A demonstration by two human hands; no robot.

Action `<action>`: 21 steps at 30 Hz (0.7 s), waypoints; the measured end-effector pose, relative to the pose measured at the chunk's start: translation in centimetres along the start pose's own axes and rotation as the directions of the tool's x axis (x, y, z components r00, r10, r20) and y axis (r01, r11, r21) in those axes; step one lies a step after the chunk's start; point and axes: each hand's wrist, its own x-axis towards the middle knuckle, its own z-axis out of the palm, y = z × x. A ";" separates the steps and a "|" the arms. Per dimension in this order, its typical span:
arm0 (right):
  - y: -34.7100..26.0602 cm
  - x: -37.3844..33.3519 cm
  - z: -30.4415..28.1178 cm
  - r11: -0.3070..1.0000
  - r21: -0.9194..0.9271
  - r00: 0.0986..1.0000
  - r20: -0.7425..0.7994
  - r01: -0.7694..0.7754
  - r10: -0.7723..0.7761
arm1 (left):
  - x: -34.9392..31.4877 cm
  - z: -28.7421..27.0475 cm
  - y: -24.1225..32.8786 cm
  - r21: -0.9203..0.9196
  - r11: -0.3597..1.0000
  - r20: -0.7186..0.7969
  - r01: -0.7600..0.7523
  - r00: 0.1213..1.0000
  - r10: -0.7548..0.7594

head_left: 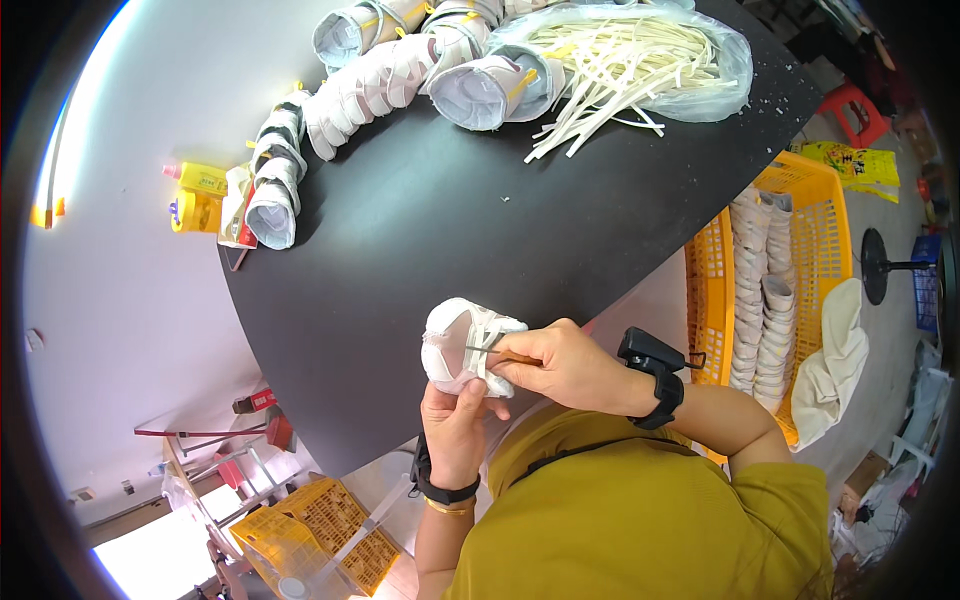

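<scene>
My left hand (457, 428) grips a white shoe upper (448, 352) from below, near the table's front edge, with the thumb pressed on its side. Pale laces (487, 335) cross over the upper's opening. From the right, my right hand (578, 365) closes round the brown handle of a thin metal-shafted hand tool (518, 357). Its shaft points left across the laces. Whether the tip is a hook or a plain point is too small to tell. Some fingertips of my left hand show beneath the upper.
Nested shoe uppers (365, 95) line the dark table's (400, 230) far side, beside a plastic bag of cream lace strips (650, 50). Yellow bottles (200, 195) stand at left. On the right, a yellow basket (712, 275) holds more stacked uppers; another crate (335, 520) sits lower left.
</scene>
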 end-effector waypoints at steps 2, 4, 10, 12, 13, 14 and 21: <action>1.1 -0.1 0.7 0.997 -0.005 0.994 -0.082 0.077 -0.077 | 0.0 0.4 -0.4 0.016 1.000 -0.022 0.001 1.000 -0.001; 1.4 -0.2 0.9 0.883 -0.436 0.947 -0.174 0.172 -0.270 | -0.2 0.4 -1.1 0.142 0.985 -0.092 -0.099 0.989 0.113; 1.9 -0.1 1.1 0.794 -0.589 0.935 -0.177 0.150 -0.308 | -0.1 1.4 -0.9 0.269 0.955 -0.141 -0.126 0.975 0.169; 2.0 0.1 1.2 0.777 -0.618 0.943 -0.174 0.119 -0.283 | 0.0 1.5 -1.0 0.297 0.945 -0.136 -0.140 0.973 0.187; 2.0 0.1 1.3 0.761 -0.642 0.951 -0.171 0.090 -0.257 | 0.0 1.6 -1.0 0.315 0.939 -0.142 -0.139 0.971 0.192; 2.0 0.1 1.3 0.759 -0.644 0.952 -0.168 0.092 -0.258 | 0.0 1.6 -1.0 0.333 0.933 -0.147 -0.139 0.969 0.197; -2.2 -2.4 -3.1 0.918 -0.368 0.970 -0.122 0.150 -0.208 | 0.0 0.0 1.1 0.848 0.417 0.185 -0.328 0.920 0.347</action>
